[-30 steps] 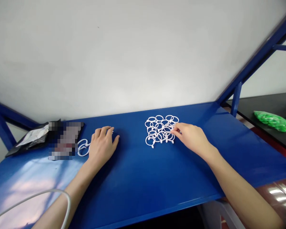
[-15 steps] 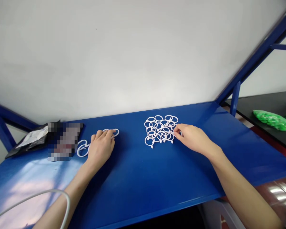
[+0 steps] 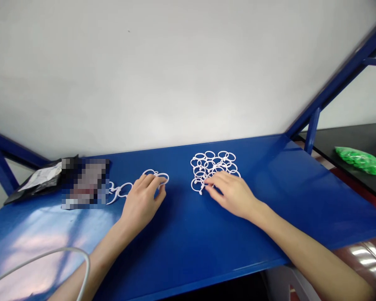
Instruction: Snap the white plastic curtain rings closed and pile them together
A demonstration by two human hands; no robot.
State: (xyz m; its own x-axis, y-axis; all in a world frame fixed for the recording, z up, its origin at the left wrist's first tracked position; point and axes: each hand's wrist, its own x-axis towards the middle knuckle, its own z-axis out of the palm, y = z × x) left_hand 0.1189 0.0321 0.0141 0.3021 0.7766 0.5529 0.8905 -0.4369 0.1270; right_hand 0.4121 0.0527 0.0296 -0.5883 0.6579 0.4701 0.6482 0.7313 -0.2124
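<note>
A flat mat of linked white plastic rings (image 3: 213, 164) lies on the blue table (image 3: 188, 234), right of centre. My right hand (image 3: 233, 195) rests on the mat's near edge, its fingers stretched flat over the lower rings and pointing left. A short chain of white rings (image 3: 120, 190) trails across the table to the left. My left hand (image 3: 142, 201) is curled on the chain's right end (image 3: 158, 175), with fingertips and thumb closed around those rings. About a hand's width of bare table separates the chain's end from the mat.
A black bag with a white label (image 3: 39, 182) and a blurred-out item (image 3: 84, 184) lie at the far left. A white cable (image 3: 59, 253) loops at the near left. A bag of green pieces (image 3: 360, 161) sits on a black table to the right. Blue frame struts (image 3: 332, 83) rise at both sides.
My left hand has dragged the ring chain to the right, toward the mat. My right hand has moved from the mat's right edge to its near left edge.
</note>
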